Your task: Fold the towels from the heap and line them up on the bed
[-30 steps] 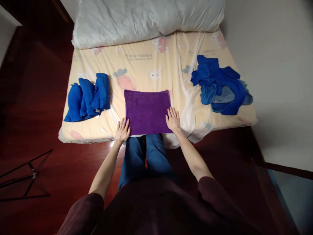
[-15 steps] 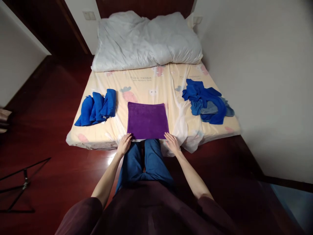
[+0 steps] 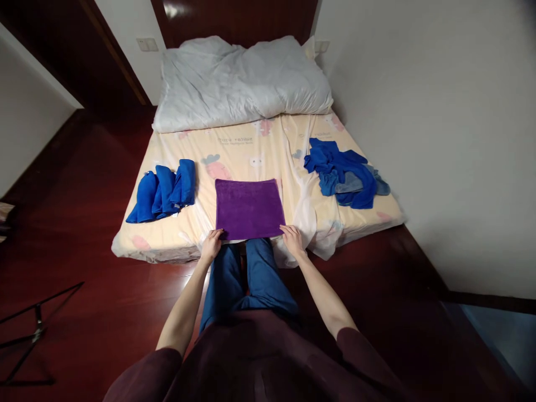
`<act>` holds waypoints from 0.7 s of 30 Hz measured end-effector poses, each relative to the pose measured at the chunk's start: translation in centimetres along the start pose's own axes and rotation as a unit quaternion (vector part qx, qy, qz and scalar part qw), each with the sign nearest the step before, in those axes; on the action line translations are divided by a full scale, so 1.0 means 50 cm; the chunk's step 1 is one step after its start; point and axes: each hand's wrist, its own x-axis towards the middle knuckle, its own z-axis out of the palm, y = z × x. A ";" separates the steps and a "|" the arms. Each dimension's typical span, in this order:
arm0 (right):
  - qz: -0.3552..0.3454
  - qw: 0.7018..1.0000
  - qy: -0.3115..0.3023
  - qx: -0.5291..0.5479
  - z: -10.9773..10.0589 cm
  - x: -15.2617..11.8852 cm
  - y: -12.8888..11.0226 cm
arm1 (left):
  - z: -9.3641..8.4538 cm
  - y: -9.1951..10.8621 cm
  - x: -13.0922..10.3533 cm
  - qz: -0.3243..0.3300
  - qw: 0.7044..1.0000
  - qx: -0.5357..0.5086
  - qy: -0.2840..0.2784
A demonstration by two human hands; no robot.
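Observation:
A purple towel (image 3: 250, 209) lies flat in a rectangle at the near edge of the bed. At its near left corner, my left hand (image 3: 211, 244) is closed with the fingers pinching the cloth. My right hand (image 3: 292, 239) pinches the near right corner the same way. To the left, several rolled or folded blue towels (image 3: 164, 190) lean side by side in a row. A loose, crumpled heap of blue towels (image 3: 345, 173) lies on the right, with some greyer-blue cloth among it.
The bed (image 3: 234, 153) has a cream sheet with rabbit and carrot prints. A white quilt (image 3: 243, 81) is bunched by the headboard. Thin white cloth (image 3: 307, 215) hangs over the near edge. A black stand's legs (image 3: 37, 329) rest on the floor at left; a wall stands at right.
My fingers have closed on the towel's two near corners, where they lay flatter before. The towel has barely moved. The camera view has tilted and shifted slightly.

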 end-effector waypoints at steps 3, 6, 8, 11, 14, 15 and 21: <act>0.044 0.994 0.027 0.094 0.001 0.015 0.004 | -0.003 -0.006 0.017 -0.041 0.998 -0.045 0.034; 0.107 0.971 0.036 0.209 0.006 0.037 0.020 | -0.004 -0.022 0.020 -0.081 0.988 -0.116 0.060; 0.136 0.959 0.028 0.247 0.009 0.055 0.035 | -0.004 -0.036 0.018 -0.101 0.982 -0.144 0.071; 0.151 0.951 0.008 0.269 0.011 0.082 0.056 | -0.006 -0.052 0.021 -0.109 0.978 -0.162 0.070; 0.158 0.945 -0.007 0.286 0.011 0.097 0.065 | -0.010 -0.059 0.033 -0.102 0.977 -0.177 0.055; 0.160 0.944 -0.010 0.290 0.010 0.098 0.067 | -0.011 -0.059 0.038 -0.099 0.977 -0.181 0.050; 0.183 0.932 -0.023 0.312 -0.004 0.088 0.071 | -0.010 -0.056 0.051 -0.116 0.966 -0.226 0.053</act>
